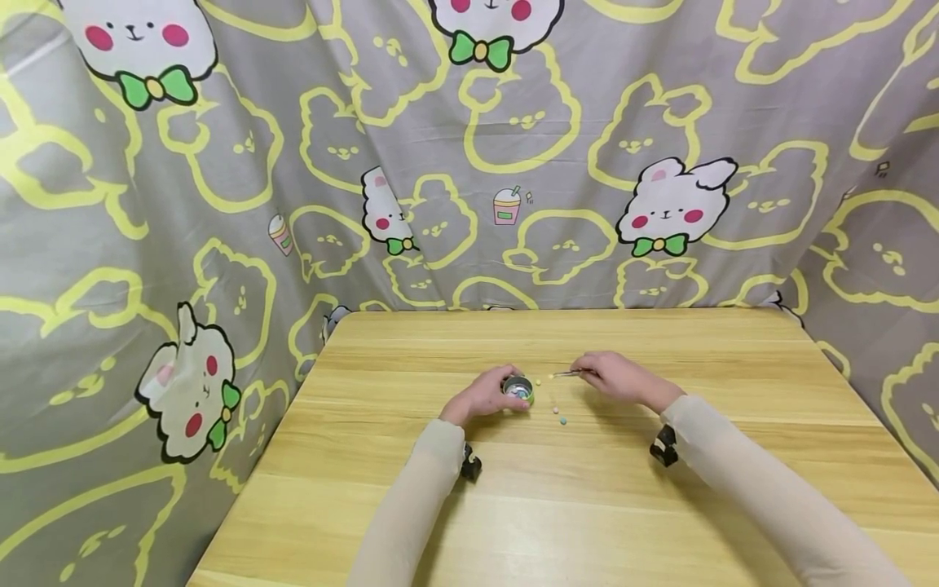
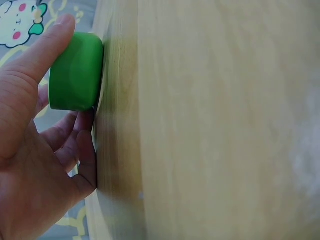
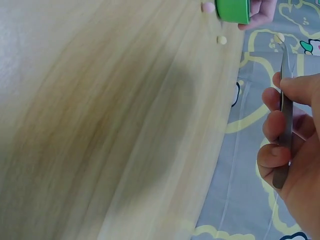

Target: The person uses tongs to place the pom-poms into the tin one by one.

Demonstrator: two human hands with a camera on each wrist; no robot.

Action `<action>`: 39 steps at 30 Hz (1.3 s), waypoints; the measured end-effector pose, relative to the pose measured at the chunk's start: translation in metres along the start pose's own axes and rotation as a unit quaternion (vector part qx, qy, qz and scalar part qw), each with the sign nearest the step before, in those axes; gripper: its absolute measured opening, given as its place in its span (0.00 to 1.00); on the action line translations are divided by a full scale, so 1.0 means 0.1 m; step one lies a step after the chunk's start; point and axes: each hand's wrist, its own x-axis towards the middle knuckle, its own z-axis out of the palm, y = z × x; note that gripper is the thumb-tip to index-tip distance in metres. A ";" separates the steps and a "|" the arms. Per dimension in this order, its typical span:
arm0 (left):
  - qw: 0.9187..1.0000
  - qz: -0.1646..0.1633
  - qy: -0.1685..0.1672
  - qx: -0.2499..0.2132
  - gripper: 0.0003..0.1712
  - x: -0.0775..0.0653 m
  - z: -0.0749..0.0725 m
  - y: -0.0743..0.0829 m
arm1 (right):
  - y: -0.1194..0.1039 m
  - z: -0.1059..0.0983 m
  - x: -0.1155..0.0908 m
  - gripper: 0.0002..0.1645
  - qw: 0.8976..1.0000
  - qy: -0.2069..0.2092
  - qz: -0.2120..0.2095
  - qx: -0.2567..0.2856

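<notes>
My left hand (image 1: 487,393) grips a small round green tin (image 2: 75,72) on the table, thumb on one side and fingers on the other. From above, the open tin (image 1: 517,391) shows a pale inside with small bits of colour in it. My right hand (image 1: 618,377) pinches metal tweezers (image 3: 286,112) between thumb and fingers. At their tips is a small pale yellow bead (image 3: 279,37), to the right of the tin. Loose on the table near the tin lie a yellow bead (image 1: 539,382), a pink bead (image 1: 555,411) and a teal bead (image 1: 563,421).
A light wooden table (image 1: 528,505) spreads under both hands. Behind it and along its sides hangs a grey curtain (image 1: 543,139) with yellow outlines and cartoon animals. Each wrist carries a small black device, such as the one on the right wrist (image 1: 664,446).
</notes>
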 end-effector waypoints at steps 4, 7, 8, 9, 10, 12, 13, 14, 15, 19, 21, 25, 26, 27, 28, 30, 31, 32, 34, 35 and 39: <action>1.000 -0.001 0.001 -0.003 0.31 0.00 0.00 0.00 | -0.02 -0.02 0.02 0.10 1.000 0.006 0.000 0.000; 1.000 -0.002 0.001 -0.005 0.31 0.00 0.00 0.00 | -0.01 -0.03 0.04 0.10 1.000 0.011 -0.004 0.001; 1.000 -0.001 0.001 -0.005 0.31 0.00 0.00 0.00 | -0.02 -0.03 0.05 0.10 1.000 0.011 -0.003 0.002; 1.000 -0.001 0.001 -0.005 0.31 0.00 0.00 0.00 | -0.02 -0.04 0.05 0.10 1.000 0.009 -0.002 0.002; 1.000 -0.002 0.001 -0.004 0.31 0.00 0.00 0.00 | -0.02 -0.04 0.06 0.10 1.000 0.009 -0.002 0.001; 1.000 -0.002 0.001 -0.004 0.31 -0.01 0.01 0.00 | -0.03 -0.03 0.07 0.10 1.000 0.007 0.000 0.002; 1.000 -0.003 0.001 -0.003 0.31 -0.01 0.01 0.00 | -0.03 -0.03 0.08 0.11 1.000 0.006 0.001 0.001; 1.000 -0.004 0.001 -0.002 0.32 -0.02 0.01 0.00 | -0.03 -0.03 0.08 0.11 1.000 0.005 0.003 0.001; 1.000 -0.005 0.001 -0.003 0.32 -0.02 0.01 0.00 | -0.04 -0.03 0.09 0.11 1.000 0.005 0.002 0.000; 1.000 -0.004 0.002 0.000 0.32 -0.02 0.00 0.01 | -0.04 -0.04 0.11 0.11 1.000 0.007 0.000 -0.001; 1.000 -0.002 0.002 0.002 0.32 -0.01 0.00 0.01 | -0.04 -0.04 0.12 0.10 1.000 0.008 0.000 -0.003; 1.000 -0.001 0.003 0.006 0.32 0.00 -0.01 0.01 | -0.03 -0.03 0.14 0.10 1.000 0.011 -0.005 -0.006; 1.000 -0.002 0.002 0.007 0.32 0.00 -0.01 0.01 | -0.03 -0.03 0.14 0.10 1.000 0.012 -0.006 -0.006; 1.000 -0.002 0.002 0.008 0.32 0.00 -0.01 0.01 | -0.03 -0.03 0.14 0.10 1.000 0.014 -0.007 -0.006; 1.000 -0.002 0.002 0.008 0.32 0.01 -0.01 0.01 | -0.03 -0.03 0.14 0.10 1.000 0.016 -0.010 -0.007; 1.000 -0.001 0.001 0.007 0.31 0.01 0.00 0.00 | -0.03 -0.03 0.15 0.10 1.000 0.020 -0.016 -0.006; 1.000 -0.001 0.001 0.007 0.31 0.01 0.00 0.00 | -0.04 -0.04 0.15 0.10 1.000 0.022 -0.019 -0.006; 1.000 0.000 0.002 0.007 0.31 0.01 0.00 0.00 | -0.04 -0.04 0.15 0.10 0.999 0.024 -0.021 -0.005; 1.000 0.002 0.003 0.006 0.30 0.01 0.00 -0.01 | -0.05 -0.05 0.16 0.10 0.999 0.026 -0.025 -0.005; 1.000 0.003 0.003 0.005 0.30 0.01 0.00 -0.01 | -0.06 -0.05 0.16 0.10 0.999 0.025 -0.025 -0.005; 1.000 0.004 0.005 0.002 0.30 0.01 0.00 -0.01 | -0.08 -0.05 0.17 0.10 1.000 0.016 -0.015 -0.007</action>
